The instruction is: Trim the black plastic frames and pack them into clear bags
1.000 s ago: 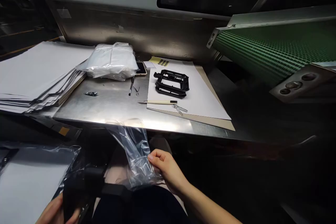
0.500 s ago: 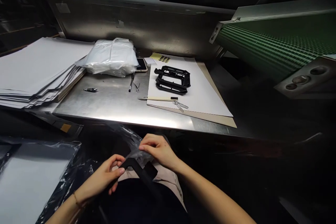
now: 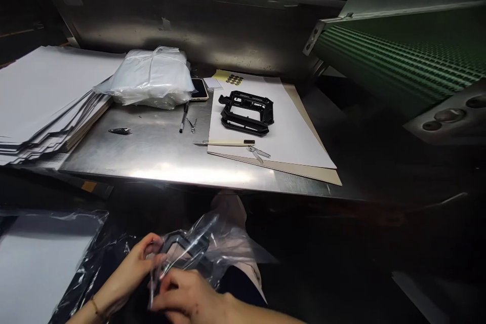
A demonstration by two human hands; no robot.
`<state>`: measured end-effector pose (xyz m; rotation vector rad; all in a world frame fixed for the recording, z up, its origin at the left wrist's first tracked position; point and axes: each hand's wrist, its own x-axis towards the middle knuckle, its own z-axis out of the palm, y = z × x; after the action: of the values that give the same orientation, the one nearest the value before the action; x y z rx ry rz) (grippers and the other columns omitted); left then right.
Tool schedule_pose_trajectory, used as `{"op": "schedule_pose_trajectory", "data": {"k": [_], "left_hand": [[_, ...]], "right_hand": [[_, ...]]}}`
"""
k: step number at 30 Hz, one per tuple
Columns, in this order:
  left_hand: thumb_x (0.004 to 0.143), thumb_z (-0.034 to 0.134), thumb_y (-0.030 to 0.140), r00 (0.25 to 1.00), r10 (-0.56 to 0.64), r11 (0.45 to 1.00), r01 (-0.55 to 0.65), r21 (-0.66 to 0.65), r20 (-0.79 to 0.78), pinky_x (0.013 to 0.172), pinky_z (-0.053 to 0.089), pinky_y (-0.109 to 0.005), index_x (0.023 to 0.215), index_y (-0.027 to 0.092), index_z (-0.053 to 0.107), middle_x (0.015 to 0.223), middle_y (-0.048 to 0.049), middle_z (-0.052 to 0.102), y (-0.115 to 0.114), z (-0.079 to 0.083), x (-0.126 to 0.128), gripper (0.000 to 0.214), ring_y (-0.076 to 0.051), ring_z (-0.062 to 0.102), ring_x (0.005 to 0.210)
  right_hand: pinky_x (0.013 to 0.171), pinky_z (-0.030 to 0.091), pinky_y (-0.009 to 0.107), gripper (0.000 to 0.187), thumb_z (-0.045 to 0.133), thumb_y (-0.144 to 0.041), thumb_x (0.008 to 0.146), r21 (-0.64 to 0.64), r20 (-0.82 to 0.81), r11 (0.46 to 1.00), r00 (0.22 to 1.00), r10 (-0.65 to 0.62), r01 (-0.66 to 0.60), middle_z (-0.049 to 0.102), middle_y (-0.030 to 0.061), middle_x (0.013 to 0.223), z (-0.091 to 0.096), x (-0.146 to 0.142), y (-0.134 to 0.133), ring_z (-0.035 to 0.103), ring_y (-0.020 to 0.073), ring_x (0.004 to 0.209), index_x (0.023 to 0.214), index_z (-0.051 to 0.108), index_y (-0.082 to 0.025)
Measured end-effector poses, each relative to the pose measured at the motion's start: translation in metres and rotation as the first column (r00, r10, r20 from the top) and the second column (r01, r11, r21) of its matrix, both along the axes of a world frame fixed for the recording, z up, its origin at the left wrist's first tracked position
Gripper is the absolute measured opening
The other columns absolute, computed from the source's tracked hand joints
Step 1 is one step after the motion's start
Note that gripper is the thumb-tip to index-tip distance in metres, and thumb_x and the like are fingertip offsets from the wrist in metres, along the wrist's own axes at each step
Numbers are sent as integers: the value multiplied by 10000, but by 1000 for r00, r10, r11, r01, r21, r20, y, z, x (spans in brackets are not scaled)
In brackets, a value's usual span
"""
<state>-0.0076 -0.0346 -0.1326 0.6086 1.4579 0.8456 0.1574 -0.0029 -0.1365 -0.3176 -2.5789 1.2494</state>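
- Clear plastic bag (image 3: pixel 228 243) has been drawn over black plastic frame (image 3: pixel 186 245), held low in front of the desk (image 3: pixel 159 162).
- Left hand (image 3: pixel 131 268) is curled around the frame's end through the plastic.
- Right hand (image 3: pixel 186 293) is pinching the bag's edge.
- Frame is partly hidden by hands and creased plastic; bag opening cannot be made out.
- Matching black frame (image 3: pixel 246 112) lies on white paper (image 3: pixel 304 154) on the desk.
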Motion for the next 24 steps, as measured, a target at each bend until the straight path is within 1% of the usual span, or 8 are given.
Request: {"op": "schedule_pose_trajectory", "data": {"k": [3,5,8,11,14,17,20,24], "left_hand": [[713,486,397,1000,-1,999,0,-52,-10,356,342,-191,671,226,303,526,87,483,-11,-9,-8,254,-88,481,396],[716,437,463,997,-13,994,5,-111,-72,336,314,-188,626,222,302,502,66,485,-21,-15,-14,291,-122,512,421],[655,495,495,983,-56,988,30,-150,-176,402,316,-213,554,202,332,504,61,433,-36,-21,-18,350,-130,501,448],[648,518,477,959,-80,990,44,-135,-274,501,309,-224,502,189,363,489,78,326,-44,-18,-19,358,-108,409,477],[713,415,486,953,-109,977,52,-205,-281,462,321,-233,553,187,427,504,65,367,-40,-6,-22,339,-125,432,458],[737,354,498,962,-143,963,81,-257,-234,387,278,-232,608,191,438,483,41,493,-22,15,-29,344,-127,465,346],[749,335,491,962,-152,966,97,-239,-227,395,276,-235,647,198,416,486,-17,612,-3,37,-36,321,-132,474,340],[758,300,500,877,-141,987,87,-137,-460,457,300,-258,544,223,332,421,49,488,8,49,-42,352,-130,431,380]], "right_hand": [[524,385,110,132,536,-255,715,-11,15,998,998,63,-63,543,-61,767,-7,0,2,508,50,596,840,577,-258],[567,411,193,140,466,-206,755,4,103,997,992,-71,71,537,2,772,-5,15,10,515,109,642,861,557,-196],[620,420,288,198,338,-78,770,10,230,966,939,-255,259,527,84,828,1,40,20,510,170,721,829,517,-139],[554,421,190,125,504,-68,669,-77,262,974,947,-184,211,549,9,739,4,49,21,514,109,608,734,533,-170],[470,386,110,107,573,-88,636,-161,246,971,960,-136,179,525,-39,648,11,42,27,493,55,526,696,558,-174],[543,408,152,151,440,-140,773,-157,229,948,944,-237,276,507,0,718,28,28,52,503,80,625,847,567,-174],[572,408,193,238,358,-183,827,-123,173,930,930,-324,347,484,23,763,47,15,83,489,98,668,978,542,-185],[581,407,228,243,366,-201,816,-57,114,929,926,-359,367,491,40,775,51,0,104,487,114,658,964,558,-179]]}}
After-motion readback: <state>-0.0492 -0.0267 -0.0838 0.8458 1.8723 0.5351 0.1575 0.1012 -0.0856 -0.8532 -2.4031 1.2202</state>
